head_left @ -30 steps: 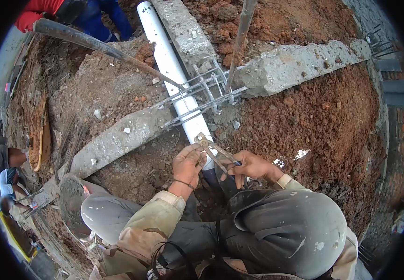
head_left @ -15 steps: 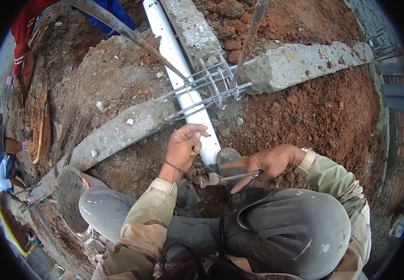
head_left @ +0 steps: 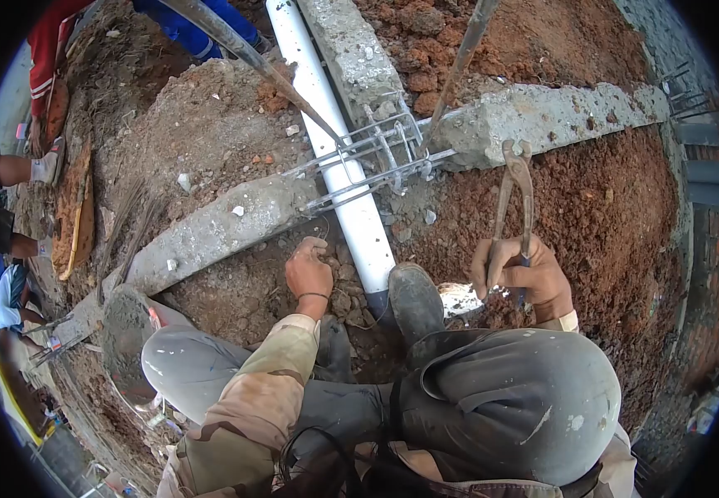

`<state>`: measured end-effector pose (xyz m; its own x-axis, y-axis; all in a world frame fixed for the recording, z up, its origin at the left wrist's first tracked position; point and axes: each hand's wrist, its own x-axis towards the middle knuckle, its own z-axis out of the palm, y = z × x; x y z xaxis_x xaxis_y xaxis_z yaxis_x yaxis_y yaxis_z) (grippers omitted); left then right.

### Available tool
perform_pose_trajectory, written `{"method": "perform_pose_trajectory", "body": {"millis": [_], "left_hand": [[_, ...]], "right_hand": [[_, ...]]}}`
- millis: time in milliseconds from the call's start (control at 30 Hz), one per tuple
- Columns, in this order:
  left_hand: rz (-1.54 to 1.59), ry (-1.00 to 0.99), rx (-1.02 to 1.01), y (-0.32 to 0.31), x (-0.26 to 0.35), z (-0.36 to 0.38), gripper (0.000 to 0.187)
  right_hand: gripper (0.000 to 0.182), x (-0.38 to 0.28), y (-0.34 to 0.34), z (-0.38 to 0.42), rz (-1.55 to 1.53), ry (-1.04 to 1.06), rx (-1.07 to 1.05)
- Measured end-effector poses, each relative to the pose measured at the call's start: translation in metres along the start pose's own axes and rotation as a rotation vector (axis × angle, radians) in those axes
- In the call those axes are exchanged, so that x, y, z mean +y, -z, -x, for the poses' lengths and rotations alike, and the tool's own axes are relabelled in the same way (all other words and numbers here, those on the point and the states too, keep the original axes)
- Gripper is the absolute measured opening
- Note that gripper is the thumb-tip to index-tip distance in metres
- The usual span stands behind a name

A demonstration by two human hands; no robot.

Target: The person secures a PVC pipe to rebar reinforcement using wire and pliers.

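My right hand (head_left: pixel 527 274) grips a pair of steel pincers (head_left: pixel 528 195) by the handles. The jaws point up and away from me, over the red soil, and nothing shows between them. My left hand (head_left: pixel 309 272) is closed, its fingers curled, left of a white plastic pipe (head_left: pixel 358 226) and apart from it. Whatever its fingers hold is hidden or too thin to make out. Thin wire (head_left: pixel 365 322) lies on the ground near my boots. Ahead, a cage of steel bars (head_left: pixel 376 162) crosses over the pipe, between concrete beams (head_left: pixel 210 236).
Two slanting poles (head_left: pixel 247 54) reach down to the bar cage. My rubber boot (head_left: pixel 416 300) stands beside the pipe's dark end. A mortar-coated round pan (head_left: pixel 131 344) is by my left knee. Other people (head_left: pixel 41 75) are at the left, near a wooden board (head_left: pixel 75 220).
My right hand has swung the pincers from near the pipe's end out to the right and turned them upward. My left hand has dropped slightly and curled its fingers away from the pipe.
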<state>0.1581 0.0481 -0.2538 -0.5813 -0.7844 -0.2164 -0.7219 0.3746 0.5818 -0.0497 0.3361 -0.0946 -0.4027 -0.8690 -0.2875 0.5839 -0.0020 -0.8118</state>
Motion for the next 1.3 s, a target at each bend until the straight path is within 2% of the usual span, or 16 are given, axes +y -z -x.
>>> {"method": "perform_pose_trajectory", "body": {"millis": [33, 100, 133, 233, 267, 300, 400, 533, 600, 667, 700, 800, 933, 1100, 1200, 1300], "left_hand": [[0.0, -0.002, -0.001, -0.006, -0.004, -0.003, 0.025], [0.463, -0.057, -0.19, -0.021, -0.008, -0.004, 0.024], [0.698, 0.172, -0.343, -0.008, 0.019, 0.001, 0.018], [1.042, 0.271, -0.347, -0.013, 0.038, 0.007, 0.014], [1.029, 0.264, -0.385, -0.011, 0.04, 0.006, 0.011], [1.029, 0.257, -0.388, -0.008, 0.045, 0.004, 0.011], [0.944, 0.277, -0.516, -0.004, 0.048, 0.002, 0.009], [1.042, 0.353, -0.598, -0.007, 0.052, 0.003, 0.007], [1.131, 0.42, -0.577, -0.012, 0.052, 0.003, 0.007], [0.935, 0.049, -0.511, -0.028, 0.032, -0.002, 0.008], [0.923, 0.05, -0.513, -0.023, 0.037, -0.001, 0.008], [0.997, 0.221, -0.413, -0.012, 0.045, -0.009, 0.009], [0.753, -0.013, -0.265, -0.008, 0.046, -0.008, 0.008], [0.952, 0.063, -0.256, -0.004, 0.034, -0.02, 0.016], [0.696, -0.116, -0.394, 0.006, 0.043, -0.015, 0.034], [0.308, -0.202, -0.218, 0.013, 0.052, -0.006, 0.019]], "right_hand": [[0.008, -0.007, 0.018, 0.016, 0.288, -0.092, 0.13], [0.014, 0.013, 0.055, 0.065, 1.051, -0.245, 0.419], [0.014, 0.026, 0.07, 0.089, 1.341, -0.314, 0.416], [0.013, 0.081, 0.076, 0.149, 1.698, -0.851, 0.418], [0.013, 0.143, 0.132, 0.202, 1.719, -0.832, 0.306], [0.013, 0.14, 0.131, 0.199, 1.718, -0.829, 0.314], [0.015, 0.097, 0.096, 0.161, 1.601, -0.624, 0.157], [0.011, 0.05, 0.015, 0.022, 1.18, -0.158, 0.374], [0.022, 0.093, 0.002, -0.04, 0.604, -0.147, 0.245], [0.025, 0.121, -0.023, -0.097, 0.099, -0.396, 0.207], [0.023, 0.122, -0.039, -0.114, -0.186, -0.6, 0.241], [0.02, 0.161, -0.053, -0.132, -0.483, -0.61, 0.26], [0.012, 0.18, -0.055, -0.141, -0.283, -0.518, 0.251], [0.007, 0.172, -0.057, -0.146, -0.186, -0.467, 0.3], [0.01, 0.168, -0.051, -0.148, -0.197, -0.443, 0.339], [0.012, 0.182, -0.052, -0.143, -0.158, -0.439, 0.366]]}}
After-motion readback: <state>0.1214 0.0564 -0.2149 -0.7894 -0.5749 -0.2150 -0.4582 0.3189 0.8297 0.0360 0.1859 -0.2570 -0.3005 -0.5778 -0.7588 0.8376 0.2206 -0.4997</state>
